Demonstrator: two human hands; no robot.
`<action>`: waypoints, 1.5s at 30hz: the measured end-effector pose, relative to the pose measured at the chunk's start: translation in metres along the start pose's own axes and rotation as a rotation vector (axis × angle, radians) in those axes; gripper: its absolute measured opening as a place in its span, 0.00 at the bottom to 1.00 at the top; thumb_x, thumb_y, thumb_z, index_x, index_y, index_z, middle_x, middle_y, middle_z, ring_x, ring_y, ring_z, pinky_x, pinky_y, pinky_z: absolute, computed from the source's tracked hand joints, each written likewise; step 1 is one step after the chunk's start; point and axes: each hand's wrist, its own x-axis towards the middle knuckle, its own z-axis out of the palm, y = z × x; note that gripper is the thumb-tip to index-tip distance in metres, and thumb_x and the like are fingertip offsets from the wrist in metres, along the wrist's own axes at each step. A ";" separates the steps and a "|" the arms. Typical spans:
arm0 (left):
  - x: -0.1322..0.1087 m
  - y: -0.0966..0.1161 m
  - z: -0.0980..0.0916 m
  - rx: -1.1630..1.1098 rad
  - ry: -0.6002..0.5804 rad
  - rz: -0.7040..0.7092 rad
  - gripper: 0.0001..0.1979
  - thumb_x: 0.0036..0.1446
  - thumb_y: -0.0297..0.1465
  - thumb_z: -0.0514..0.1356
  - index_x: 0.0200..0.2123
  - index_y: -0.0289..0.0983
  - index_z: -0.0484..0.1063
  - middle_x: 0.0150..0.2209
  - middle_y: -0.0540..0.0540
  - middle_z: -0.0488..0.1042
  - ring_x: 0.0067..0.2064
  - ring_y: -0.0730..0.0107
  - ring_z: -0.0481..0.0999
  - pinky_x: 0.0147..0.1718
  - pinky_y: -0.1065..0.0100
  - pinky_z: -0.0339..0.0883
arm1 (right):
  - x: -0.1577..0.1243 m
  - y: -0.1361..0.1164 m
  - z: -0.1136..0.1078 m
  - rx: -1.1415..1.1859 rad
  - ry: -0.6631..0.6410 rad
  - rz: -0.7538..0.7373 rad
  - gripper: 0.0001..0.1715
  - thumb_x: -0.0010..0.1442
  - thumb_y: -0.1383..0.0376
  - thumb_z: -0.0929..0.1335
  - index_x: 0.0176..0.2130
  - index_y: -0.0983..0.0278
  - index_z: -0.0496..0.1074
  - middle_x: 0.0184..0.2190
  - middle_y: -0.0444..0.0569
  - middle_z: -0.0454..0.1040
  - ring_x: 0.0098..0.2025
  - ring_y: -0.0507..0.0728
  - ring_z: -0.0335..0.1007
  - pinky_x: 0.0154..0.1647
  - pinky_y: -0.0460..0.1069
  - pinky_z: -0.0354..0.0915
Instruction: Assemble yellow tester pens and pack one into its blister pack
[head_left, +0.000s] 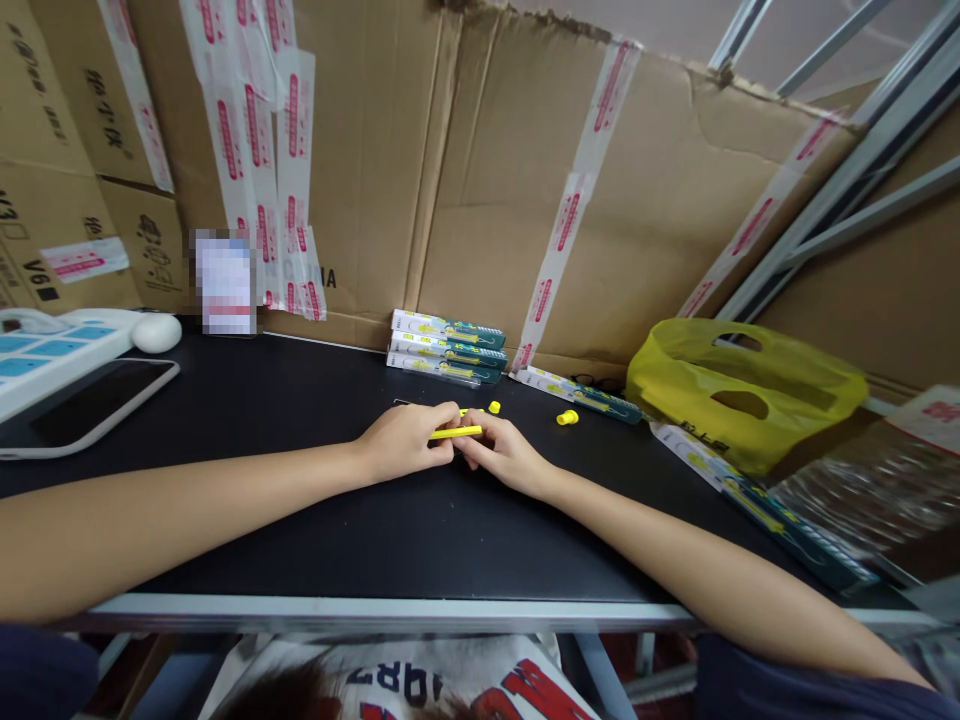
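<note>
Both hands meet over the middle of the black table (360, 540). My left hand (409, 440) is closed around a thin yellow stick-like piece (457, 432), which points to the right. Close against it, my right hand (502, 452) has its fingers bent together at the piece's right end; what its fingertips grip is hidden. Just behind the hands lie a small yellow cap-like part (494, 407) and another bit of yellow, partly covered by the fingers. Farther right rests a larger yellow plug-shaped part (568, 418).
Several slim printed boxes (446, 345) are stacked at the back. Single boxes lie at the right (577, 392) and right front (765, 510). A yellow plastic bag (742, 390) stands beyond them. A phone (90, 405) and white power strip (67, 350) are at left, before a cardboard wall (375, 180).
</note>
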 end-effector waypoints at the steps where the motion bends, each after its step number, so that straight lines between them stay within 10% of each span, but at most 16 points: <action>1: 0.000 0.000 0.000 -0.007 -0.005 -0.004 0.03 0.53 0.31 0.54 0.32 0.39 0.64 0.27 0.53 0.71 0.27 0.72 0.70 0.26 0.72 0.54 | 0.000 0.001 0.001 0.018 0.012 0.010 0.13 0.61 0.58 0.66 0.31 0.63 0.62 0.20 0.40 0.64 0.23 0.49 0.58 0.29 0.46 0.57; 13: 0.000 0.004 -0.002 0.009 -0.056 0.044 0.04 0.52 0.29 0.53 0.32 0.39 0.66 0.28 0.52 0.72 0.28 0.73 0.70 0.27 0.73 0.55 | 0.005 0.001 -0.007 0.185 -0.139 0.083 0.14 0.57 0.59 0.67 0.28 0.63 0.60 0.20 0.41 0.67 0.21 0.47 0.60 0.22 0.43 0.57; 27: 0.001 -0.005 -0.005 -0.034 -0.013 -0.053 0.15 0.65 0.39 0.42 0.43 0.39 0.64 0.34 0.50 0.74 0.34 0.68 0.74 0.31 0.70 0.59 | 0.006 0.002 -0.013 0.114 -0.080 0.124 0.18 0.58 0.53 0.67 0.29 0.64 0.60 0.20 0.41 0.68 0.19 0.46 0.59 0.18 0.41 0.57; 45: -0.001 -0.007 -0.005 0.277 -0.116 0.015 0.15 0.62 0.38 0.48 0.32 0.38 0.70 0.30 0.48 0.75 0.32 0.68 0.74 0.26 0.71 0.54 | 0.007 0.012 -0.010 0.171 0.042 0.116 0.20 0.58 0.51 0.66 0.27 0.63 0.59 0.18 0.39 0.66 0.17 0.46 0.56 0.18 0.42 0.55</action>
